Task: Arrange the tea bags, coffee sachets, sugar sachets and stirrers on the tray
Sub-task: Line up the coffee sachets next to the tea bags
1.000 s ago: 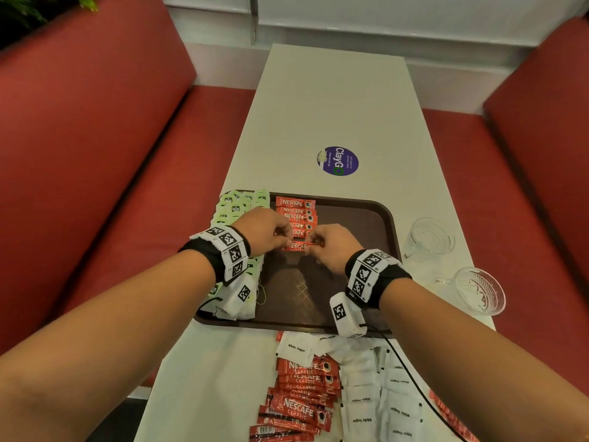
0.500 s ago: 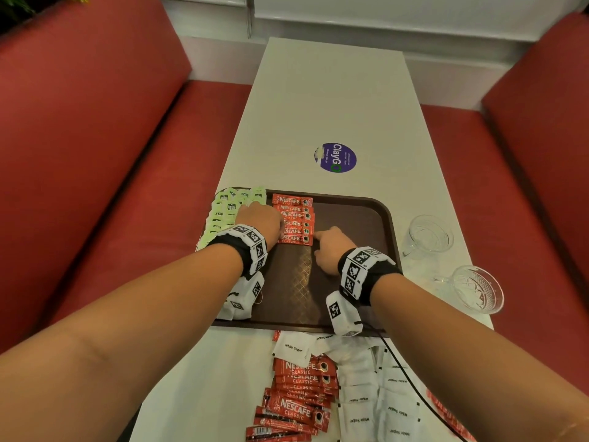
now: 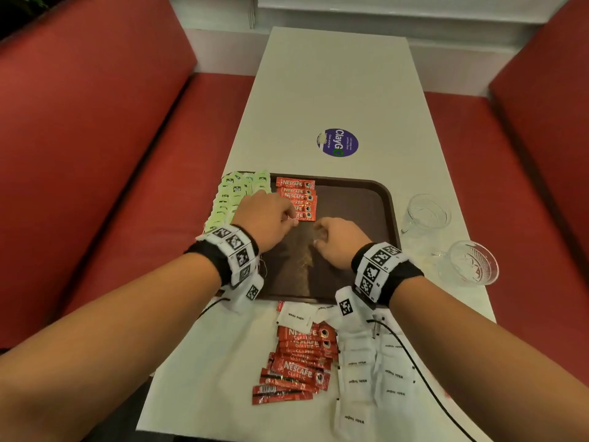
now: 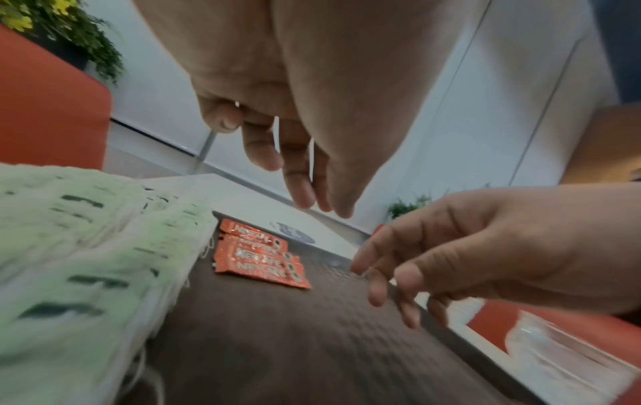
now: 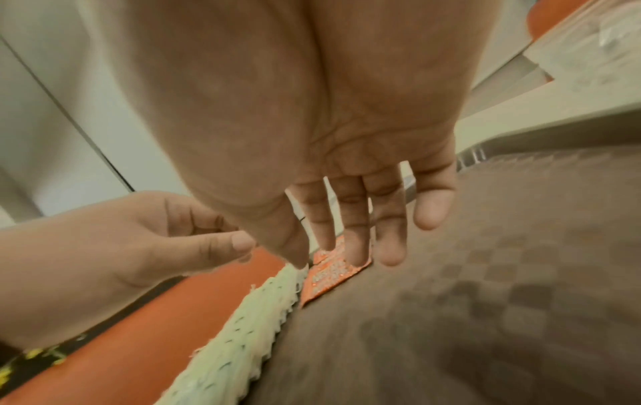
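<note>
A brown tray (image 3: pixel 360 199) lies across the white table. Along its left side lie pale green tea bags (image 3: pixel 232 193), with a row of red coffee sachets (image 3: pixel 296 186) beside them. My left hand (image 3: pixel 288 218) hovers at the near end of that row with loosely curled fingers and holds nothing. My right hand (image 3: pixel 318 237) hangs over the bare tray middle, fingers relaxed and empty. In the left wrist view the left fingers (image 4: pixel 305 191) hang above the coffee sachets (image 4: pixel 263 260). In the right wrist view the right fingers (image 5: pixel 357 233) hang straight over the tray (image 5: pixel 485 301).
Loose coffee sachets (image 3: pixel 299 362) and white sugar sachets (image 3: pixel 366 378) lie on the table between me and the tray. Two glass mugs (image 3: pixel 427 215) (image 3: pixel 471 263) stand right of the tray. A round purple sticker (image 3: pixel 338 142) lies beyond it. Red benches flank the table.
Both hands let go of a coffee sachet at the near end of the row and drew back toward me, now empty. The right hand moved further back than the left.
</note>
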The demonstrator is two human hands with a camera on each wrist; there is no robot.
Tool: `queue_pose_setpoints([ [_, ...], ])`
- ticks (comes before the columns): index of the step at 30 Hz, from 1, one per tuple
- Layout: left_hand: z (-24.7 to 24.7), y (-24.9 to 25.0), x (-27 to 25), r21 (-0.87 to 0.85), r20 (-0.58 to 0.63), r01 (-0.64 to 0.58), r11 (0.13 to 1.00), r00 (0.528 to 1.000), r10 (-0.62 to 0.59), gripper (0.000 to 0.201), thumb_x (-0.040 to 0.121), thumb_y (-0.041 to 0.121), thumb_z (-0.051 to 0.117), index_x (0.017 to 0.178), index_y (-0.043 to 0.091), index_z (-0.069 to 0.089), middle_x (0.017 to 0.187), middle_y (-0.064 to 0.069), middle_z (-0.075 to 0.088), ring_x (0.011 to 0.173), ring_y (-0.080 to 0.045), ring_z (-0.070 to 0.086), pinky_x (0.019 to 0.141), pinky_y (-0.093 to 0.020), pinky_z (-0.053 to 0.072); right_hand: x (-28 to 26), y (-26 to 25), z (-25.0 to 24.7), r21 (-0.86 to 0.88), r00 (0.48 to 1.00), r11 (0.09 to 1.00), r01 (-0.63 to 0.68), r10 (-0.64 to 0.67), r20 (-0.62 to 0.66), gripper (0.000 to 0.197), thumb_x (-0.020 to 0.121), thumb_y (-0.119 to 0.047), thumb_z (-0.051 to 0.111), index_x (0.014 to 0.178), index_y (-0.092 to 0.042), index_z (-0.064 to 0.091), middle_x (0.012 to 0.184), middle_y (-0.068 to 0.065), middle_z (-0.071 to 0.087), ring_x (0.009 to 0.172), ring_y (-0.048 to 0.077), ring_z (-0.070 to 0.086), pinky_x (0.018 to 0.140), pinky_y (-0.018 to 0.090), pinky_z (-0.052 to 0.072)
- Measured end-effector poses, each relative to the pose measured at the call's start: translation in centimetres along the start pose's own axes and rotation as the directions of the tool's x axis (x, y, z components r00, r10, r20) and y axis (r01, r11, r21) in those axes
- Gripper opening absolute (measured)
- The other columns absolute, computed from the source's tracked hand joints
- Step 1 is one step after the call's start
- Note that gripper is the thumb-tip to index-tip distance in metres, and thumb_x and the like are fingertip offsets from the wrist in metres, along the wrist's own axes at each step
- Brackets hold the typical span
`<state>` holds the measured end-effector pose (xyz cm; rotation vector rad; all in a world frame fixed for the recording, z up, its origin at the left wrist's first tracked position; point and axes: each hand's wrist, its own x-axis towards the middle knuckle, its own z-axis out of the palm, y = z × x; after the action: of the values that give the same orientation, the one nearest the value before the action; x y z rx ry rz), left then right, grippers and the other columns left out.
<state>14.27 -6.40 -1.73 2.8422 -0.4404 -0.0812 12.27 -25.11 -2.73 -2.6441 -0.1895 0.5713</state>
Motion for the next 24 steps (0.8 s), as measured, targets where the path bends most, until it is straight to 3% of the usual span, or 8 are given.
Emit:
queue_pose_setpoints([
  [4, -0.1, 1.7, -6.5, -0.002, 0.112, -0.106, 0.994, 0.988, 0.105, 0.015, 0.093, 0.047, 0.059, 0.098, 0.035, 0.066, 0.091, 0.016, 0.06, 0.091, -0.011, 0.049, 0.088, -0.036, 0.04, -4.6, -0.3, 1.1, 0.027, 0.995, 0.995, 0.096, -0.096, -0.01, 0.03, 0.095, -0.026, 0.06, 0.124, -0.021, 0.063, 0.114, -0.002, 0.069, 0.105, 0.017, 0.063, 0.096, 0.035, 0.051],
  [8, 1.8, 2.6, -11.1, 0.068, 0.282, -0.24, 0.969, 0.936, 0.212, 0.021, 0.092, 0.051, 0.056, 0.099, 0.034, 0.067, 0.096, 0.014, 0.063, 0.094, -0.012, 0.05, 0.086, -0.034, 0.04, -8.6, -0.5, 3.1, -0.015, 0.98, 0.981, 0.195, -0.194, 0.044, 0.015, 0.09, -0.028, 0.066, 0.105, -0.026, 0.069, 0.096, -0.008, 0.071, 0.089, 0.012, 0.064, 0.086, 0.034, 0.054],
  [15, 4.4, 2.9, -15.7, 0.06, 0.448, -0.367, 0.928, 0.841, 0.303, 0.025, 0.086, 0.052, 0.064, 0.097, 0.031, 0.07, 0.095, 0.01, 0.069, 0.095, -0.013, 0.06, 0.085, -0.034, 0.047, -12.9, -0.4, 7.0, -0.179, 0.955, 0.946, 0.271, -0.242, 0.169, 0.022, 0.087, -0.032, 0.067, 0.108, -0.028, 0.073, 0.103, -0.005, 0.069, 0.095, 0.017, 0.062, 0.083, 0.034, 0.052],
  [21, 4.9, 3.0, -16.5, 0.065, 0.349, -0.309, 0.949, 0.898, 0.269, 0.029, 0.088, 0.054, 0.062, 0.105, 0.031, 0.065, 0.102, 0.009, 0.066, 0.098, -0.015, 0.058, 0.084, -0.032, 0.044, -12.8, -0.2, 8.4, -0.217, 0.973, 0.949, 0.229, -0.218, 0.072, 0.023, 0.088, -0.021, 0.062, 0.11, -0.022, 0.064, 0.11, 0.0, 0.063, 0.102, 0.022, 0.059, 0.084, 0.033, 0.048],
  [24, 4.8, 3.0, -16.3, 0.082, 0.332, -0.266, 0.96, 0.916, 0.226, 0.031, 0.09, 0.052, 0.06, 0.111, 0.03, 0.064, 0.104, 0.008, 0.064, 0.1, -0.015, 0.058, 0.086, -0.033, 0.045, -12.5, -0.2, 8.6, -0.232, 0.977, 0.949, 0.214, -0.201, 0.078, 0.025, 0.091, -0.024, 0.062, 0.115, -0.018, 0.064, 0.113, 0.002, 0.063, 0.105, 0.023, 0.059, 0.086, 0.033, 0.046],
])
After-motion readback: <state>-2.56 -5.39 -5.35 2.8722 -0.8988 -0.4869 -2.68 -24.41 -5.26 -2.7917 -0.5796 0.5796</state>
